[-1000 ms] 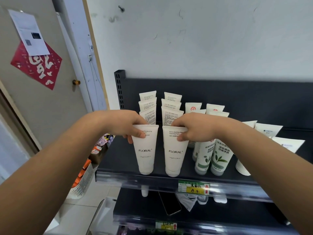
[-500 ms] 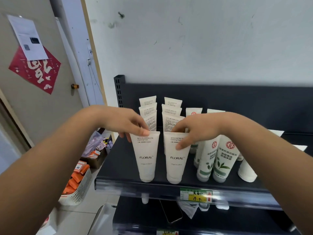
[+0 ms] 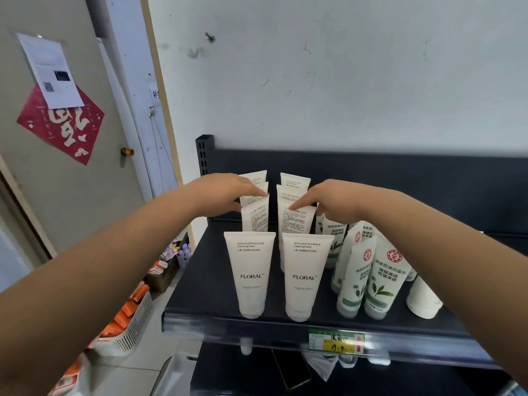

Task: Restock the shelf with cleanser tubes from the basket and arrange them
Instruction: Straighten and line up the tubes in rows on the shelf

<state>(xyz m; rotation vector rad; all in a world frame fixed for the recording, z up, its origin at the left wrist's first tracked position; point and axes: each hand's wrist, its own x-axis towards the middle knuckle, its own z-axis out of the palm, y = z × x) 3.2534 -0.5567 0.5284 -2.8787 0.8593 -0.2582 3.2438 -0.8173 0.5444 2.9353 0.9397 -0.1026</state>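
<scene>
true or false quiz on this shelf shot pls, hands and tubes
1. The two front FLORAL tubes stand upright at the shelf front, with no hand on them. True.
2. Green-leaf tubes stand right of the FLORAL rows. True.
3. The right hand grips a green-leaf tube. False: its forefinger touches a white tube behind the front pair.
4. The left hand holds a front tube. False: it touches the left row's rear tubes.

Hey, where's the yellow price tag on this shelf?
The price tag sits on the front edge of the shelf, low in the head view, just below and right of the right FLORAL tube.
</scene>
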